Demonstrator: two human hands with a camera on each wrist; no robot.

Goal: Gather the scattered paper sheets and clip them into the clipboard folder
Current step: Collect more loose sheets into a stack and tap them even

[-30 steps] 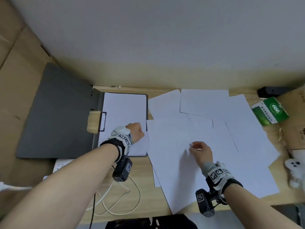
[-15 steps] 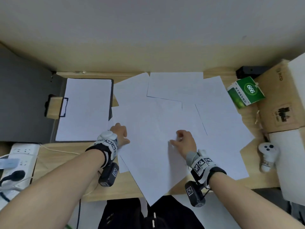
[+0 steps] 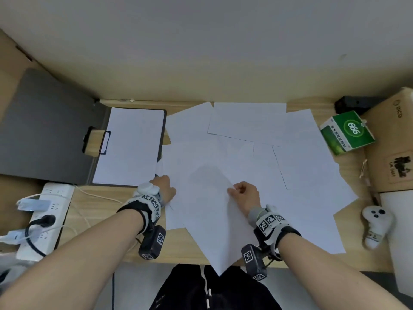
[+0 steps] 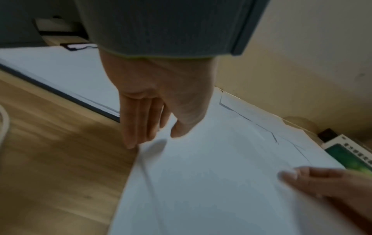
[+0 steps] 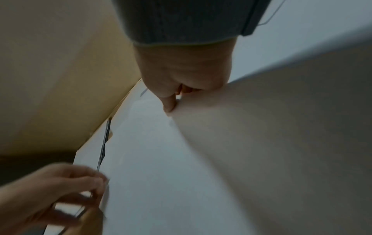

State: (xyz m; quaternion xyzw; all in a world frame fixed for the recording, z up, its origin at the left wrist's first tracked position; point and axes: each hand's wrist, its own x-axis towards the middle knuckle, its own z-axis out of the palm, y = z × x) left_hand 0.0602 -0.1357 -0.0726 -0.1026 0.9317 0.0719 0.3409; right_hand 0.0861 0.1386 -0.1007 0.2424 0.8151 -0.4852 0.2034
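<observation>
Right hand (image 3: 244, 195) pinches the top sheet (image 3: 207, 211); left hand (image 3: 164, 189) touches its edge

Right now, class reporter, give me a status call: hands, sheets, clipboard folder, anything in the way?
Right hand pinching top sheet, lifted. Left hand at sheet's left edge, fingers straight. Clipboard folder open, one sheet in. Nothing blocking.

Head view looking down over desk (image 3: 107, 222), wrist views close along each hand, sharing paper sheets (image 3: 223, 175)
</observation>
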